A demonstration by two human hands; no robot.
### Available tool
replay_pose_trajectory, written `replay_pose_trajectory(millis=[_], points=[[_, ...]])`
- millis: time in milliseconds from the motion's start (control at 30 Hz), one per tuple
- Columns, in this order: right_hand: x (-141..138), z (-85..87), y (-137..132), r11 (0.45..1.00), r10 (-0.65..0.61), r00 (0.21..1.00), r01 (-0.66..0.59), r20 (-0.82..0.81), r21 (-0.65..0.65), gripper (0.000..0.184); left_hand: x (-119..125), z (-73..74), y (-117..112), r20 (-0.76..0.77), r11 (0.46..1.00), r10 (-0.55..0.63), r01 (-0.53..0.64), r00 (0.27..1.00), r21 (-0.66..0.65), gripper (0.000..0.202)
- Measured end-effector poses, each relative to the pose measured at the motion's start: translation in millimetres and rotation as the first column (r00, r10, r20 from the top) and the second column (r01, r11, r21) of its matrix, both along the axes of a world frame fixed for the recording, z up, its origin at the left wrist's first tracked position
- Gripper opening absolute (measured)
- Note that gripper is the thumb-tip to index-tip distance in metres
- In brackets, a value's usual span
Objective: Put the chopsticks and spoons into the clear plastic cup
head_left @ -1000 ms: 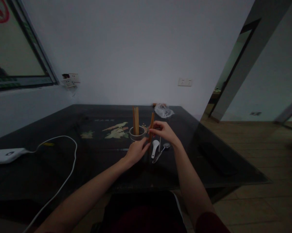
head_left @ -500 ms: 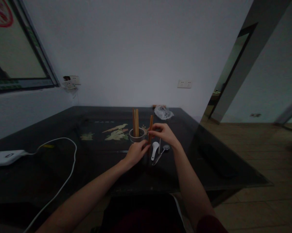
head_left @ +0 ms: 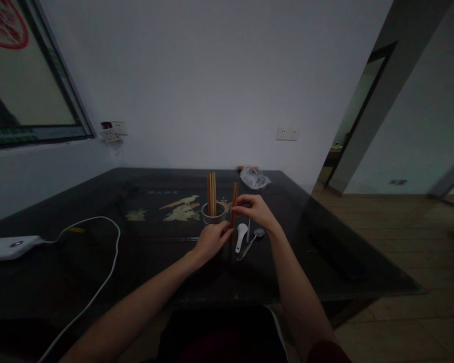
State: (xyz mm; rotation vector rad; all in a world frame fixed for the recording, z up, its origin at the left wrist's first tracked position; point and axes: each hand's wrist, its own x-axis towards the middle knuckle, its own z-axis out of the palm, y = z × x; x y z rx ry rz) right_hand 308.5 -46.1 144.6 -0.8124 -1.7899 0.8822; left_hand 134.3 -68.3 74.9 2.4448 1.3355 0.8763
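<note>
My right hand (head_left: 254, 210) pinches a brown chopstick (head_left: 234, 202) that stands nearly upright beside a small round cup (head_left: 213, 213). Several more chopsticks (head_left: 211, 193) stand in that cup. My left hand (head_left: 210, 241) rests low on the dark table (head_left: 98, 282), fingers curled near the chopstick's lower end; what it grips is hidden. A white spoon (head_left: 241, 233) and a metal spoon (head_left: 252, 239) lie just under my right hand.
A white cable (head_left: 106, 262) loops across the left of the table to a white device (head_left: 7, 247). A crumpled clear bag (head_left: 254, 177) lies at the far edge. A dark flat object (head_left: 336, 254) lies to the right.
The view has tilted slightly upward, so everything sits a little lower. Both hands and the held chopstick keep nearly the same place by the cup.
</note>
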Motion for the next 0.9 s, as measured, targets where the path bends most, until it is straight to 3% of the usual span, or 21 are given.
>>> replay_pose_trajectory(millis=[167,300,467,533,600,667,767,900], points=[[0,1.2,-1,1.0,-0.004,1.0,0.004,0.011,-0.004,0.021,0,0.9,-1,-0.032,1.0,-0.001,0.001,0.999,-0.002,0.022],[0,2.7,-1,0.999,-0.023,0.999,0.022,0.035,0.03,0.022,-6,10.0,-3,-0.039,0.995,0.037,-0.033,0.999,0.092,0.033],[1,-0.6,2,0.999,-0.034,0.998,0.032,0.054,0.044,0.023,-26,32.7,-1,0.132,0.96,-0.01,-0.028,0.991,0.279,0.027],[1,-2.8,4,0.999,-0.027,0.998,0.026,0.05,0.037,0.023,-36,35.5,4,0.263,0.929,-0.004,-0.094,0.965,0.359,0.024],[1,-3.9,5,0.999,-0.029,0.999,0.028,0.041,0.026,0.023,-43,30.1,13,0.414,0.914,0.018,-0.183,0.91,0.362,0.03],[1,-3.4,4,0.999,-0.034,0.999,0.034,0.036,0.013,0.022,-48,17.6,23,0.531,0.937,0.036,-0.213,0.847,0.276,0.047],[-1,-1.0,2,0.999,-0.044,0.998,0.044,0.042,0.009,0.022,-51,-6.0,39,0.603,0.988,0.069,-0.14,0.794,0.072,0.073],[-3,-0.1,2,0.997,-0.075,0.997,0.075,0.03,0.008,0.024,-48,-29.3,52,0.599,0.997,0.077,-0.044,0.797,-0.069,0.092]])
